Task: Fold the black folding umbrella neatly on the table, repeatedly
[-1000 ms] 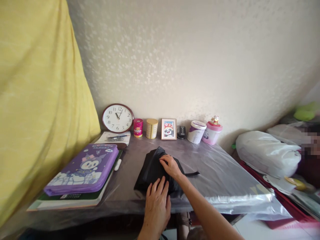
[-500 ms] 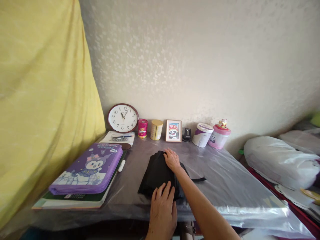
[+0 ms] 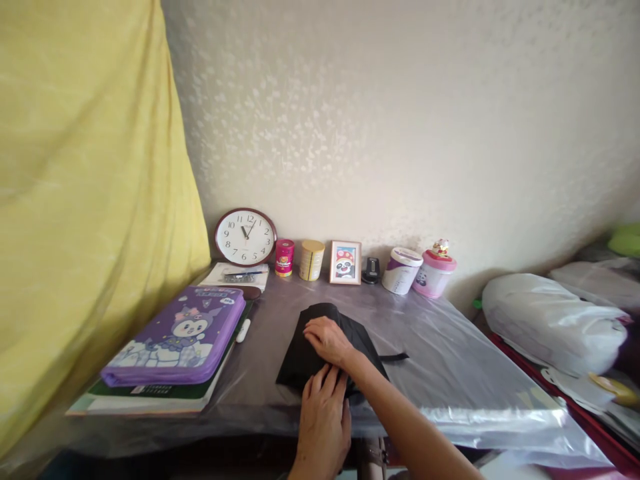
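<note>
A black piece of folded cloth that looks like a collapsed umbrella [image 3: 293,357] lies on the table, with a narrow black strap [image 3: 396,357] sticking out to its right. My right hand [image 3: 327,339] rests across the middle of the cloth, palm down, its fingers slightly bent and pointing left. Closer to me, my left hand [image 3: 324,407] lies flat on the near edge of the cloth with its fingers stretched out. The left fingertips come right up beside the right wrist. Both hands cover part of the cloth, and neither visibly grips it.
Plastic film covers the table [image 3: 430,347]. At left, a purple zip case [image 3: 185,337] lies on books, with a white marker [image 3: 243,331] beside it. A clock [image 3: 245,236], two cans, a picture frame [image 3: 345,263] and tubs line the wall. White bags [image 3: 550,323] lie at right.
My right hand has moved from the far right part of the black cloth toward the left and nearer to me, its fingers bending more. My left hand has stayed nearly in place.
</note>
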The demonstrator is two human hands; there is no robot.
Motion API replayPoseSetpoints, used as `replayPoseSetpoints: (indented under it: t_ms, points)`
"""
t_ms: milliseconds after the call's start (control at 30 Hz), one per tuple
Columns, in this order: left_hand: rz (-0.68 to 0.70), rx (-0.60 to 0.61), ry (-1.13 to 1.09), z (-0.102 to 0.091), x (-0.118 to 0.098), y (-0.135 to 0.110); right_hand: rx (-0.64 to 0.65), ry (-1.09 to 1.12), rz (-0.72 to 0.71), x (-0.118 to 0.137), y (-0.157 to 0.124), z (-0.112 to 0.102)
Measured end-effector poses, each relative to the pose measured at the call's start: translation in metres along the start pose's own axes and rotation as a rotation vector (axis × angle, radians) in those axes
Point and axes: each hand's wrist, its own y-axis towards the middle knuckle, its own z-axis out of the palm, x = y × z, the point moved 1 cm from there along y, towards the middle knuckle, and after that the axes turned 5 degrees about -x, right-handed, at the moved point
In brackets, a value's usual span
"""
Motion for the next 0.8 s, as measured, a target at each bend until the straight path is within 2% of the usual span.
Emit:
replayPoseSetpoints:
  t_ms: [67,167,267,367,467,633,800]
  points:
    - [0.008,0.006,-0.001,0.0,0.0,0.001,-0.081,-0.046,0.149,-0.017,0.001,-0.001]
    - [0.003,0.023,0.001,0.0,0.001,0.001,-0.124,-0.073,0.346,-0.042,0.0,0.002]
    - [0.0,0.031,0.003,0.0,0.0,0.001,-0.186,-0.081,0.49,-0.055,-0.004,0.001]
    - [-0.009,0.035,0.017,0.0,0.001,0.0,-0.133,-0.01,0.434,-0.056,-0.011,-0.01]
    - [-0.009,0.045,0.034,0.001,0.003,-0.001,-0.048,0.087,0.369,-0.049,-0.022,-0.032]
    - [-0.006,0.081,0.114,0.004,0.008,-0.006,0.009,0.183,0.483,-0.038,-0.045,-0.063]
    - [0.0,0.076,0.213,0.009,0.009,-0.011,0.05,0.197,0.573,-0.026,-0.061,-0.06]
